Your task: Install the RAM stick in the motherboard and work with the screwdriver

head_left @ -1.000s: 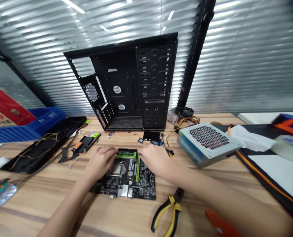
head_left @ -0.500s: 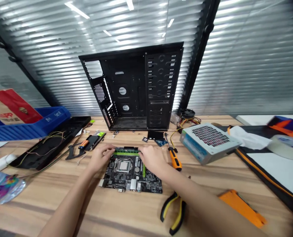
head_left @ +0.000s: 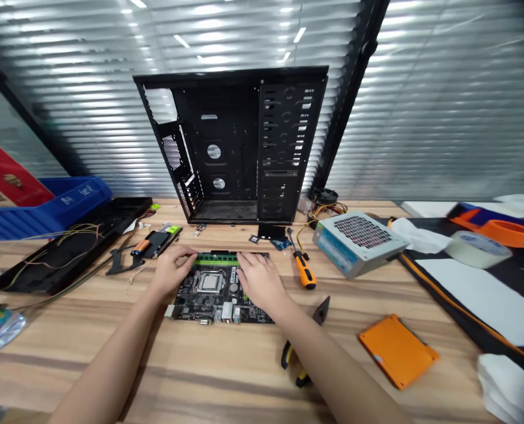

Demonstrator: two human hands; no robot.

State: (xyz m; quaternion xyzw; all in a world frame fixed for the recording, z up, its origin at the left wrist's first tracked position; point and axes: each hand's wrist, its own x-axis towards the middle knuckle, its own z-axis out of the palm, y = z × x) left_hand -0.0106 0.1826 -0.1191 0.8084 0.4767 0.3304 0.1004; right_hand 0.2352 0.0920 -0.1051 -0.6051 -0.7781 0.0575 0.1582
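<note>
A motherboard (head_left: pixel 206 303) lies flat on the wooden table with its processor (head_left: pixel 211 282) in the socket. A green memory stick (head_left: pixel 217 258) runs along its far edge. My left hand (head_left: pixel 173 272) is closed at the left end of this stick, fingertips pressed together there. My right hand (head_left: pixel 262 284) lies over the right part of the board, its fingers stretched out and touching the stick's right end. Part of the board is hidden under this hand. Beyond the board stands an open black computer case (head_left: pixel 235 147).
To the right are an orange screwdriver (head_left: pixel 305 271), a power supply (head_left: pixel 356 238), an orange drive case (head_left: pixel 396 350) and pliers (head_left: pixel 319 312) partly under my right forearm. At left are a blue bin (head_left: pixel 67 206), a long black panel (head_left: pixel 36 274) with wires and a black bracket (head_left: pixel 117 262).
The view has shifted a little. My right hand's fingers have straightened and flattened over the board. My left hand stays at the memory stick's left end.
</note>
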